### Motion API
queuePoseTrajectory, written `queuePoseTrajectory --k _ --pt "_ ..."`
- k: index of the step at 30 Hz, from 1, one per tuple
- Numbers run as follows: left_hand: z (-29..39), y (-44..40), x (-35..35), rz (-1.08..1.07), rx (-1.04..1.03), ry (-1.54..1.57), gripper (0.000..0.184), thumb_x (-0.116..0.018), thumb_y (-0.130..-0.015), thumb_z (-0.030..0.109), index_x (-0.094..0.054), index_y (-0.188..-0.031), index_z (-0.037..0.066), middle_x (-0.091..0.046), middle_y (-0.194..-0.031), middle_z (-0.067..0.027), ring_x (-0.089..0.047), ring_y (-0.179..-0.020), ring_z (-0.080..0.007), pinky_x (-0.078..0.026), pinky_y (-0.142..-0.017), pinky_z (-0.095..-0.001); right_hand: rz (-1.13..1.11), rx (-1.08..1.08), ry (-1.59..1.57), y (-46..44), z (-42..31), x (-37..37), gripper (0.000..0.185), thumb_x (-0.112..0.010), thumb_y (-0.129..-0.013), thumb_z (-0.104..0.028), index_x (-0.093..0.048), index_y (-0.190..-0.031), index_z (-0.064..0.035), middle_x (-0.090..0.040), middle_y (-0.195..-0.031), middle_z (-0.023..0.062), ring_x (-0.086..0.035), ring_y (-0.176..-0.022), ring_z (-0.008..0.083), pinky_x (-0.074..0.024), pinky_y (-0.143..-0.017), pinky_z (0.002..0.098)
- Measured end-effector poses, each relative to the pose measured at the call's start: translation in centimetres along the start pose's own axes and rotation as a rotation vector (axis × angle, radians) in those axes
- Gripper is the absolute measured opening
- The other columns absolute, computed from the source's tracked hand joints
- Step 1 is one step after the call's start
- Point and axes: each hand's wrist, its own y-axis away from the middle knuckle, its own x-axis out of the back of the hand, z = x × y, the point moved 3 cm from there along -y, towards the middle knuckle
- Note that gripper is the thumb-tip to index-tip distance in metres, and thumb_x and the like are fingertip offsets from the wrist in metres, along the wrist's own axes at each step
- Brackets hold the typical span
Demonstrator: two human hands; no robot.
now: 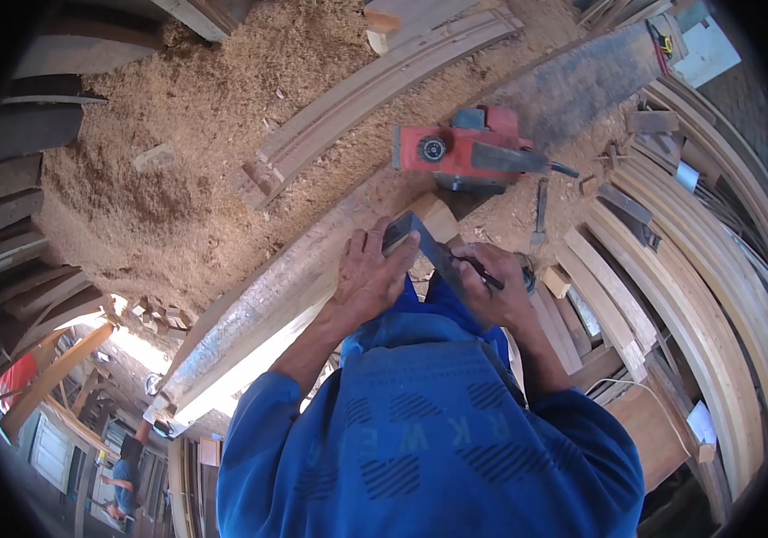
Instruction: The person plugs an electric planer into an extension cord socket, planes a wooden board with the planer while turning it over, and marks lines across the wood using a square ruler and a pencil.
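Note:
My left hand (373, 272) is closed around the short arm of a dark L-shaped try square (439, 260), in front of my body. The square lies against a pale wooden block (439, 218), whose top shows just beyond it. My right hand (494, 285) pinches a dark pencil-like marking tool (488, 277) beside the square's long arm. Its tip is hidden by the fingers. A red electric planer (469, 151) rests on the bench beyond both hands.
The long plank bench (276, 282) runs diagonally. A chisel-like tool (540, 213) lies right of the planer. Curved timbers (698, 314) are stacked on the right, and sawdust (196, 134) covers the floor. Another person (122, 475) is at the lower left.

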Motion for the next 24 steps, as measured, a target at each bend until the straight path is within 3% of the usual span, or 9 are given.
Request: queuePoseTrajectory --k 6,9,12,13,16,17,21,22,24 --pt "0.6 0.0 0.6 -0.025 0.050 0.014 0.070 -0.079 -0.074 0.014 -0.060 -0.140 0.024 -0.046 -0.145 -0.0207 -0.051 -0.112 -0.0400 -0.048 -0.095 -0.0494 0.012 0.058 0.138 1.0 -0.2 0.7 0.021 -0.059 -0.094 -0.015 -0.069 -0.100 0.0035 -0.066 -0.086 0.0169 -0.064 -0.073 0.0305 -0.0518 -0.071 0.0390" --pt "2.7 0.6 1.7 0.037 0.059 0.075 0.066 -0.081 -0.073 0.014 -0.062 -0.136 0.019 -0.047 -0.143 -0.0198 -0.051 -0.114 -0.0402 -0.047 -0.097 -0.0487 -0.077 -0.099 -0.028 3.3 0.8 -1.4 0.018 -0.062 -0.095 -0.015 -0.067 -0.102 0.0010 -0.066 -0.084 0.0147 -0.060 -0.069 0.0314 -0.0509 -0.067 0.0382" --pt "5.2 1.7 0.2 0.076 -0.011 0.223 0.058 -0.082 -0.072 0.013 -0.063 -0.127 0.010 -0.048 -0.140 -0.0208 -0.051 -0.118 -0.0430 -0.045 -0.100 -0.0512 -0.116 -0.602 -0.757 4.5 1.0 -4.7 0.017 -0.064 -0.100 -0.020 -0.066 -0.105 -0.0030 -0.063 -0.081 0.0060 -0.056 -0.066 0.0171 -0.0482 -0.061 0.0305" --pt "5.7 2.3 -1.4 0.064 -0.027 0.306 0.060 -0.083 -0.071 0.013 -0.061 -0.128 0.009 -0.047 -0.141 -0.0220 -0.051 -0.118 -0.0443 -0.044 -0.101 -0.0520 -0.137 -0.573 -1.036 5.5 3.9 -6.9 0.021 -0.065 -0.103 -0.028 -0.064 -0.106 -0.0070 -0.058 -0.079 -0.0010 -0.054 -0.068 0.0077 -0.0442 -0.058 0.0254" --pt "6.9 4.0 -2.8 0.111 -0.095 0.398 0.068 -0.084 -0.071 0.015 -0.056 -0.132 0.007 -0.043 -0.145 -0.0259 -0.049 -0.123 -0.0472 -0.041 -0.104 -0.0556 0.234 -0.664 -1.391 4.9 5.6 -9.7 0.028 -0.062 -0.105 -0.032 -0.061 -0.113 -0.0060 -0.061 -0.084 -0.0002 -0.055 -0.068 0.0096 -0.0437 -0.059 0.0246" --pt "7.4 4.7 -2.8 0.137 -0.121 0.405 0.071 -0.085 -0.071 0.015 -0.053 -0.134 0.006 -0.041 -0.147 -0.0273 -0.048 -0.124 -0.0481 -0.040 -0.106 -0.0570 0.169 -0.635 -1.331 4.8 6.1 -9.2 0.025 -0.061 -0.105 -0.032 -0.061 -0.104 -0.0073 -0.052 -0.077 -0.0029 -0.047 -0.063 0.0083 -0.0405 -0.055 0.0246" --pt "0.1 11.8 0.2 0.110 0.390 -0.104 0.100 -0.092 -0.071 0.034 -0.039 -0.149 0.002 -0.031 -0.158 -0.0272 -0.037 -0.136 -0.0469 -0.029 -0.113 -0.0612 0.328 -0.704 -1.327 4.4 8.5 -6.0 0.024 -0.064 -0.104 -0.032 -0.063 -0.096 -0.0099 -0.046 -0.072 -0.0046 -0.046 -0.060 0.0073 -0.0378 -0.052 0.0242" --pt "-2.5 14.2 0.4 0.022 0.542 -0.228 0.104 -0.092 -0.070 0.038 -0.037 -0.151 0.003 -0.036 -0.155 -0.0256 -0.038 -0.136 -0.0451 -0.028 -0.114 -0.0612 0.366 -0.676 -1.283 4.2 8.9 -5.2 0.024 -0.064 -0.103 -0.033 -0.062 -0.096 -0.0106 -0.049 -0.073 -0.0039 -0.045 -0.059 0.0064 -0.0370 -0.050 0.0234" --pt "-7.2 17.8 -0.1 -0.079 0.537 -0.219 0.091 -0.093 -0.068 0.035 -0.048 -0.142 0.004 -0.064 -0.123 -0.0242 -0.061 -0.114 -0.0431 -0.047 -0.102 -0.0524 0.446 -0.622 -1.196 3.9 9.9 -3.6 0.025 -0.065 -0.103 -0.036 -0.060 -0.097 -0.0119 -0.054 -0.075 -0.0025 -0.044 -0.057 0.0046 -0.0353 -0.047 0.0219"
